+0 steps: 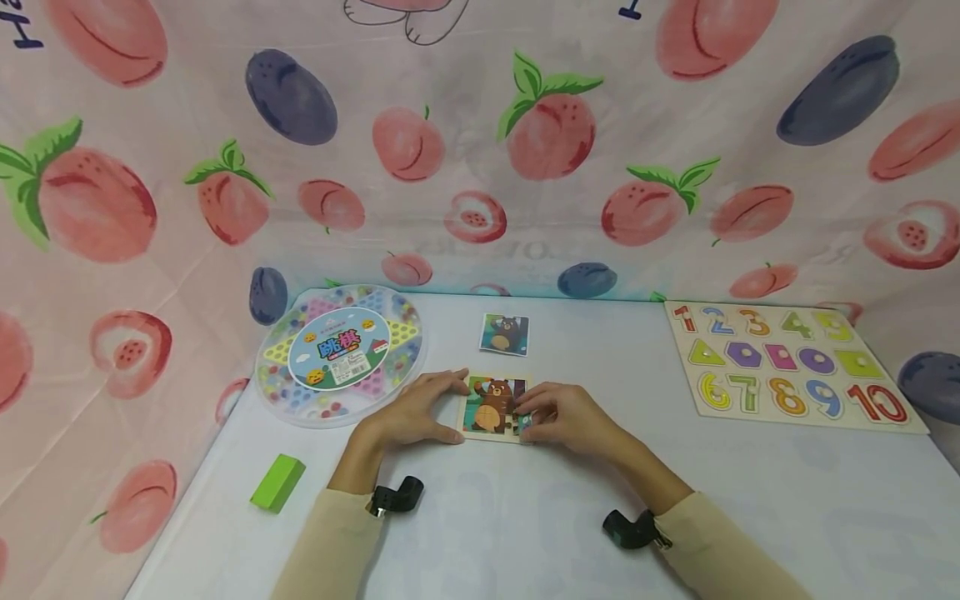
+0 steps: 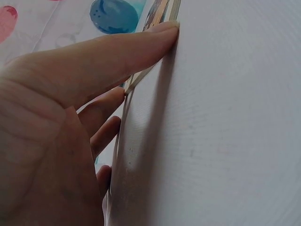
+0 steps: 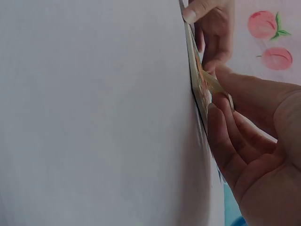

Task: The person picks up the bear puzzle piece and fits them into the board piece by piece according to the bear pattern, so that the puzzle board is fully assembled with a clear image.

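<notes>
A small wooden bear jigsaw puzzle (image 1: 487,437) lies on the white table between both hands. My left hand (image 1: 416,411) holds its left side, thumb at the near corner and fingers at the far one. In the left wrist view the thumb (image 2: 117,54) presses against the near edge of the puzzle frame. My right hand (image 1: 573,421) pinches a puzzle piece (image 3: 215,84) between thumb and fingers, tilted over the right part of the frame. The fingers partly cover that side. Just behind lies a square card (image 1: 504,334) with the same bear picture.
On the left sits a round Chinese checkers set (image 1: 281,400) with a clear lid. A green block (image 1: 277,483) lies nearer to me on that side. At the back right is a number and shape board (image 1: 795,423). A fruit-print cloth (image 1: 525,225) hangs behind the table.
</notes>
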`<action>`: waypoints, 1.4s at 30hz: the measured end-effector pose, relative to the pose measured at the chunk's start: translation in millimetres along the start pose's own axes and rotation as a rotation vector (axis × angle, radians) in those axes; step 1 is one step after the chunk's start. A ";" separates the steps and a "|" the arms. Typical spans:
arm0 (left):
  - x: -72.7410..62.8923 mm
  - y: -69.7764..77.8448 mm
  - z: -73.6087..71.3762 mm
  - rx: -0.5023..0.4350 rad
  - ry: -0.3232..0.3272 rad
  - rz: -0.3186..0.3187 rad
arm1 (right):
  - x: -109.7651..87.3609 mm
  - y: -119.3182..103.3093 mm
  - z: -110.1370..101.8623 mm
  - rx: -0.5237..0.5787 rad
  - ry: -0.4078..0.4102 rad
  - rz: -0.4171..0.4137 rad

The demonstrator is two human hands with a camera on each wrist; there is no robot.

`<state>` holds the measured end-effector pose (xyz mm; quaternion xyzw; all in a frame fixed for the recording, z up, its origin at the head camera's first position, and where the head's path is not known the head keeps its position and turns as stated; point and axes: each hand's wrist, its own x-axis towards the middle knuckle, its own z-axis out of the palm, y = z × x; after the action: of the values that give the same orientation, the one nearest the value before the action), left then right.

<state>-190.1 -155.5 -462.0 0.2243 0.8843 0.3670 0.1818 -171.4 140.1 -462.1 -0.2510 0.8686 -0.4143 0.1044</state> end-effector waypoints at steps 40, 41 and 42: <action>0.8 1.2 -0.3 0.002 -0.001 -0.001 | 12.3 -3.3 10.9 -0.055 -0.005 0.122; 0.7 1.0 -0.2 0.001 0.000 -0.003 | 12.3 -3.0 11.2 -0.055 -0.005 0.126; 0.6 0.9 -0.2 -0.002 0.001 -0.004 | 12.2 -2.7 11.6 -0.053 -0.005 0.129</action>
<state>-190.4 -154.7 -461.4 0.2221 0.8846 0.3674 0.1823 -176.3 124.5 -466.9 -0.1982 0.8934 -0.3828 0.1264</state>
